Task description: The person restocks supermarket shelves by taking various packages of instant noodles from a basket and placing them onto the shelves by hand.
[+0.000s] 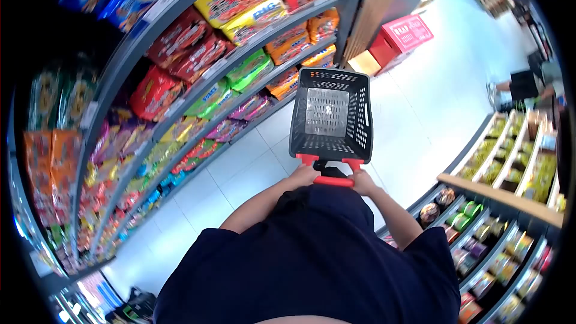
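Observation:
Straight ahead of my body is a black plastic shopping basket cart (329,142) with perforated walls and nothing visible inside. Its red handle (334,181) runs across just in front of my dark shirt. My left hand (305,175) is wrapped round the handle's left end. At the right end, my right hand (360,182) also closes on it. Both forearms reach forward, and some fingers are hidden by the grip.
Shelves of bright snack packets (198,54) line the left side. On the right stand jars and tubs (468,216) and slanted trays of green packets (498,144). A red box (405,36) sits ahead on the white tiled floor (414,108). Another person (516,87) is partly visible far right.

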A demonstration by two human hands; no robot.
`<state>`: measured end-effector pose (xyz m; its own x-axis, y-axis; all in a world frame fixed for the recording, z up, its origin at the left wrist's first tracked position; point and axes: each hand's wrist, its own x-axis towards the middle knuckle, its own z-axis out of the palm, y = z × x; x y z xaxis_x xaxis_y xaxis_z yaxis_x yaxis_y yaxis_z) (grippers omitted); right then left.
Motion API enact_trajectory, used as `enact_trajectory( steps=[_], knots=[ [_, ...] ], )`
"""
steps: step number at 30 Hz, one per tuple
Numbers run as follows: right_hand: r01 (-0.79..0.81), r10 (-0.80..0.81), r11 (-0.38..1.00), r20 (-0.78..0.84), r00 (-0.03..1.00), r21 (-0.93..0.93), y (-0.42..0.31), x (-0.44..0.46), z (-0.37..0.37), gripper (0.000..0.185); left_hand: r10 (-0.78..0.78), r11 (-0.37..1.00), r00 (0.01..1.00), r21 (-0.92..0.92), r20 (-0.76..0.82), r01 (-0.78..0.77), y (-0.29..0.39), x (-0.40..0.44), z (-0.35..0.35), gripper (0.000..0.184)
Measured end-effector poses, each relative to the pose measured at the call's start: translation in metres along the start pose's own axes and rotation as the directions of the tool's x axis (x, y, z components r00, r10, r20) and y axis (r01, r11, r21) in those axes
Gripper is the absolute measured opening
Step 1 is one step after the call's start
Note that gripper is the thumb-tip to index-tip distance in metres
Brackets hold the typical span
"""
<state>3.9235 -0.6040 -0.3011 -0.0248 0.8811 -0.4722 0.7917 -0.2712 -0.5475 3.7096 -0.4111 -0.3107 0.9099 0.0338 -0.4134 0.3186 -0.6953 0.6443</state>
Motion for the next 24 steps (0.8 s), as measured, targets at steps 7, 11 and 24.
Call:
enact_trajectory(
  steps=[7, 11, 24],
  knots=[
    [-0.032, 0.034, 0.999, 0.078, 0.996, -0.019, 0.005, -0.021, -0.013, 0.023, -0.126, 0.99, 0.972, -0.09, -0.197, 0.11, 0.027, 0.001, 0.057, 0.013],
    [0.046, -0.016, 0.984, 0.17, 0.985, -0.172, 0.029, -0.047, -0.017, 0.02, -0.219, 0.965, 0.962, -0.183, -0.163, 0.189, 0.071, 0.004, 0.095, 0.02],
    [0.594, -0.482, 0.734, 0.365, 0.797, -0.328, 0.152, 0.052, -0.199, 0.008, -0.294, 0.839, 0.921, -0.53, -0.256, 0.12, 0.137, 0.165, 0.107, 0.03]
  ],
)
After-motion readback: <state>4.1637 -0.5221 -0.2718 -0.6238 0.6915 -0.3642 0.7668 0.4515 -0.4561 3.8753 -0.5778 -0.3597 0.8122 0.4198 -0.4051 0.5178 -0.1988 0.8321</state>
